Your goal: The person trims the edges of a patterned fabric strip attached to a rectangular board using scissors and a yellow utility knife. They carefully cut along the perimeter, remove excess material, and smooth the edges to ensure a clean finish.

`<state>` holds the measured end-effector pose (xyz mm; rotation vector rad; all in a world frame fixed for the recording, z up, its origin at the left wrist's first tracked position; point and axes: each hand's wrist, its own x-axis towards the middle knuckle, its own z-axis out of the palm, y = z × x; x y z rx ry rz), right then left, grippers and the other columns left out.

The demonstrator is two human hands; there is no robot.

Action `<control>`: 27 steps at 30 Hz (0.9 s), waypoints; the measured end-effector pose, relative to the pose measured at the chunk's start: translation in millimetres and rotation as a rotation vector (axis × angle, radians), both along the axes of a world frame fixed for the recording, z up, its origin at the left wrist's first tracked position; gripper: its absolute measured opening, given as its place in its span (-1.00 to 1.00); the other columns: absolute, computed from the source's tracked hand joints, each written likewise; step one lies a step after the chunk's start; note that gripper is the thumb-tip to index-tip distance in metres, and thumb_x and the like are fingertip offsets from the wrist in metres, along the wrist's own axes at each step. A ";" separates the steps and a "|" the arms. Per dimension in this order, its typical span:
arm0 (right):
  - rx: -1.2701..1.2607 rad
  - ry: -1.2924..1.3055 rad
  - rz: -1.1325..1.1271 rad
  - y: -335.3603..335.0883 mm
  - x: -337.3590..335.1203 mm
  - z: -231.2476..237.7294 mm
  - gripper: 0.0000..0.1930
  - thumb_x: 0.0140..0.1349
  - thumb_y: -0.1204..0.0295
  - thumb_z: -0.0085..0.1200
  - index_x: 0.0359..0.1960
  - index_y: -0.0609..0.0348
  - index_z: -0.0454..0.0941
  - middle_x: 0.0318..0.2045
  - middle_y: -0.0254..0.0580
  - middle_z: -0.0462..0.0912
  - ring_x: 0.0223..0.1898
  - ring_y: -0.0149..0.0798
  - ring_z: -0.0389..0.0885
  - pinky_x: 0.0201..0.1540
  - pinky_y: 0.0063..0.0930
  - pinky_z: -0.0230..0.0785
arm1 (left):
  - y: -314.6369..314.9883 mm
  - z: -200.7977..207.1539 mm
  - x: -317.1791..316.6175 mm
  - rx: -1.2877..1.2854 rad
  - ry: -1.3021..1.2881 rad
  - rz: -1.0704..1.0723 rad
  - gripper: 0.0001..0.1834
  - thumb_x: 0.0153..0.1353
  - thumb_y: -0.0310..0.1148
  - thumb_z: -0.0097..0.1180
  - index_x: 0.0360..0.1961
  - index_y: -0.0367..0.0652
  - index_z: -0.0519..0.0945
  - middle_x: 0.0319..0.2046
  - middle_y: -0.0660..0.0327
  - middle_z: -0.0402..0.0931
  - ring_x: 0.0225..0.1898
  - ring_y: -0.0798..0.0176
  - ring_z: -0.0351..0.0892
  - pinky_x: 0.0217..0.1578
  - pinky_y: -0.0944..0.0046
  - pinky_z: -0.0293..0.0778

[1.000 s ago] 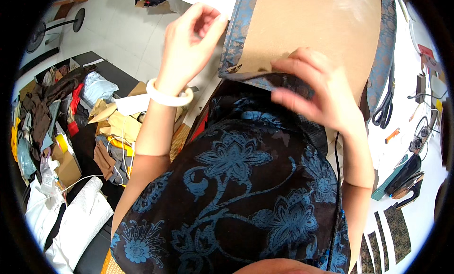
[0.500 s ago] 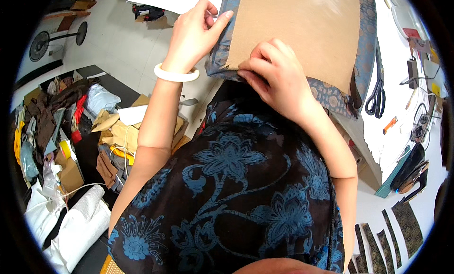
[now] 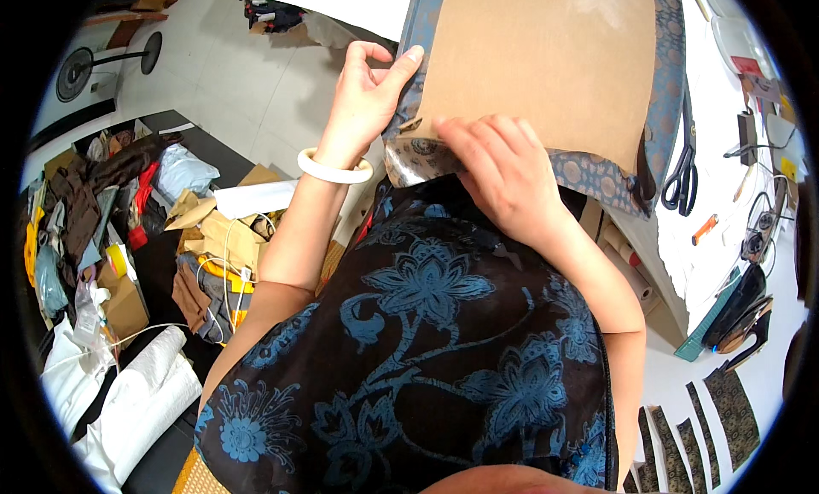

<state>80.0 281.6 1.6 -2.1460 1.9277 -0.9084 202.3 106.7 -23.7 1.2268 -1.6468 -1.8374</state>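
Note:
A tan panel [image 3: 537,67] lies at the table's near left edge, bordered by blue-grey fabric with a brown floral pattern [image 3: 589,171]. My left hand [image 3: 368,101], wearing a white bangle [image 3: 334,166], is at the left border, its thumb on the fabric and its fingers curled by the edge. Over the panel's near left corner, my right hand [image 3: 509,165] has its fingers stretched out, tips on the panel's edge. Its thumb is mostly hidden. Beside those fingertips, a glossy patterned flap [image 3: 418,159] hangs down at the corner.
Black-handled scissors [image 3: 680,183] and a small orange-handled tool [image 3: 705,229] lie on white paper to the right. Dark patterned strips [image 3: 734,409] are at lower right. Fabric scraps [image 3: 94,204] and bags pile up on the left, below a fan [image 3: 75,74].
My right hand has gone from a pinch at the near edge to outstretched fingers. The corner flap now hangs down with its shiny side showing. My left hand has slid nearer along the border.

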 end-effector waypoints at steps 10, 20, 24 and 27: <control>0.049 -0.160 -0.066 14.0 -11.4 23.9 -0.68 -0.07 0.48 0.25 -0.22 0.11 0.49 -0.19 -0.16 0.43 -0.07 -0.06 0.44 -0.02 -0.18 0.27 | -7.6 24.3 -31.3 0.275 0.078 -0.197 -0.61 0.48 -0.20 0.11 0.02 -0.38 0.60 -0.14 0.21 0.68 -0.18 0.43 0.60 -0.12 0.38 0.52; -0.014 0.099 -0.021 31.8 -9.7 35.9 -0.86 0.10 0.43 0.09 -0.29 0.11 0.46 -0.26 -0.23 0.48 -0.16 -0.18 0.52 -0.06 -0.31 0.32 | 28.5 28.0 -22.2 0.059 0.380 -0.040 -0.72 0.48 -0.47 0.03 0.13 -0.37 0.51 0.00 0.16 0.64 -0.02 0.37 0.60 0.05 0.32 0.50; -0.068 0.235 -0.164 25.4 -28.2 19.0 -0.86 0.10 0.44 0.08 -0.29 0.12 0.48 -0.24 -0.20 0.51 -0.10 -0.10 0.53 -0.02 -0.23 0.34 | 25.2 25.8 -45.8 -0.229 0.582 -0.034 -0.74 0.51 -0.43 0.02 0.11 -0.37 0.49 -0.01 0.17 0.63 -0.05 0.40 0.58 0.01 0.34 0.51; -0.066 0.201 -0.214 19.1 -41.1 13.7 -0.67 0.04 0.39 0.24 -0.12 0.12 0.51 -0.09 -0.16 0.51 0.05 -0.08 0.50 0.14 -0.14 0.31 | 20.3 24.6 -62.8 -0.419 0.679 0.036 -0.79 0.51 -0.39 0.06 -0.01 -0.33 0.46 -0.12 0.21 0.62 -0.13 0.46 0.54 -0.10 0.42 0.47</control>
